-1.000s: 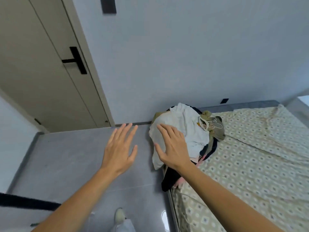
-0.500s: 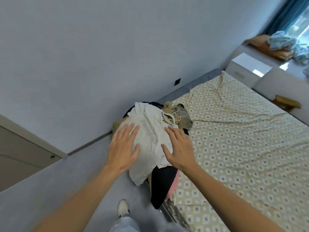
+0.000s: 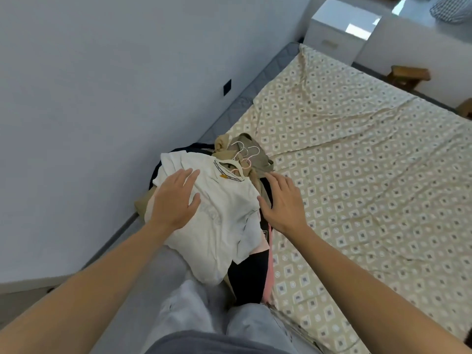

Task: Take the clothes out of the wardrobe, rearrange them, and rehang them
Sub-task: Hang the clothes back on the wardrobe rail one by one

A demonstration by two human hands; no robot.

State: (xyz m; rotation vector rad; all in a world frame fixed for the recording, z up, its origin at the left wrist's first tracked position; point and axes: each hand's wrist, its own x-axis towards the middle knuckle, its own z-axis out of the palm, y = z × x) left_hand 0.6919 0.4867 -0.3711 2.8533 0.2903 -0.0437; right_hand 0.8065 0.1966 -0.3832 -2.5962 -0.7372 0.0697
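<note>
Both hands (image 3: 173,200) (image 3: 282,203), flat over clothes pile (image 3: 224,215)

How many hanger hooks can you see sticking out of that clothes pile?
3, possibly more hidden. The hooks cluster at the pile's far end on the olive garment, just beyond the white shirt's collar: one left, one middle, one right. Overlap makes the count uncertain.

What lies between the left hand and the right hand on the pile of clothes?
In the head view, the chest of the white shirt fills the stretch between the left hand and the right hand; a dark garment shows beside the right hand.
</note>
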